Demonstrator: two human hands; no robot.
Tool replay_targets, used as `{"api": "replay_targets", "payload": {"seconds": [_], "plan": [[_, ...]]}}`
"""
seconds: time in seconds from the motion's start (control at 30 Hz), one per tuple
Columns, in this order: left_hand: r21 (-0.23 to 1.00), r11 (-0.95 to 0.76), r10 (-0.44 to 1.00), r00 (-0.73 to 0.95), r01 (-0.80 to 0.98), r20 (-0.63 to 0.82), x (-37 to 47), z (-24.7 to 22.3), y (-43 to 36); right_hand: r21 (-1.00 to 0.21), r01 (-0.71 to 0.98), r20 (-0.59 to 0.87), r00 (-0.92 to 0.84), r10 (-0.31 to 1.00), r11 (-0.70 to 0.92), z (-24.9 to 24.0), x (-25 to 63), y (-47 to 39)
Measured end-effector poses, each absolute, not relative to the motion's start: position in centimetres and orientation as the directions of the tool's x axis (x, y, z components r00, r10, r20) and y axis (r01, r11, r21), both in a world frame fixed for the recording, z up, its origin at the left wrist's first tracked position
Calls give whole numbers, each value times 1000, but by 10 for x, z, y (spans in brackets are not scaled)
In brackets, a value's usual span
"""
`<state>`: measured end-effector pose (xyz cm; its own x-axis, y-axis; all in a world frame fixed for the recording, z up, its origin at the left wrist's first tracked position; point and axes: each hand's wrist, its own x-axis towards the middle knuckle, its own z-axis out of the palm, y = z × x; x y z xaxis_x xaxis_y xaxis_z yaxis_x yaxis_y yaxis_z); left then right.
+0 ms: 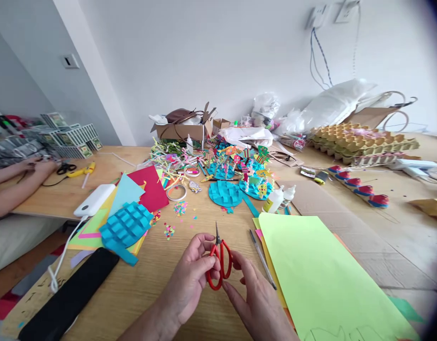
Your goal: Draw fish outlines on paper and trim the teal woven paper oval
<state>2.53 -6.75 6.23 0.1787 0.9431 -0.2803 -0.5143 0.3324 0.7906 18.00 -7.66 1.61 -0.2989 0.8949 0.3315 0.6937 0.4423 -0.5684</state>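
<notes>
A pair of small scissors with red handles (pixel 210 277) stands point up in the middle of the view, its blades closed. My left hand (pixel 193 272) grips one handle loop between thumb and fingers. On the other loop rest the thumb and fingertips of my right hand (pixel 252 296), curved around its outer side. A pen (pixel 263 258) lies just right of my hands, beside a stack of paper topped by a light green sheet (pixel 321 270) with pencil outlines at its near edge. Small piles of paper confetti (pixel 169 231) lie beyond my left hand.
Blue woven paper shapes (pixel 224 194) and glue bottles (pixel 274 201) stand ahead. At left are another blue woven piece (pixel 126 225), a white power bank (pixel 94 200) and a long black case (pixel 71 296). Another person's arms (pixel 19 184) reach in at far left. Egg trays (pixel 363 139) sit back right.
</notes>
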Motion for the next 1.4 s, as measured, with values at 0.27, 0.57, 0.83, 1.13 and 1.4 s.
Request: {"api": "replay_targets", "payload": {"seconds": [0.27, 0.57, 0.83, 1.13, 1.4], "plan": [[732, 335, 940, 164, -593, -298, 39, 59, -75, -595, 686, 401, -200, 894, 420, 21, 170, -70], [951, 207, 978, 21, -231, -208, -42, 82, -72, -905, 419, 60, -31, 998, 68, 11, 181, -70], [976, 79, 694, -691, -205, -202, -195, 67, -87, -966, 258, -51, -127, 991, -17, -18, 184, -74], [951, 261, 712, -632, -167, -306, -224, 46, -77, -954, 297, -111, -249, 962, -33, -27, 176, -68], [909, 283, 728, -549, -305, -411, -229, 51, -76, -927, 371, -206, -398, 894, -48, -14, 183, -64]]}}
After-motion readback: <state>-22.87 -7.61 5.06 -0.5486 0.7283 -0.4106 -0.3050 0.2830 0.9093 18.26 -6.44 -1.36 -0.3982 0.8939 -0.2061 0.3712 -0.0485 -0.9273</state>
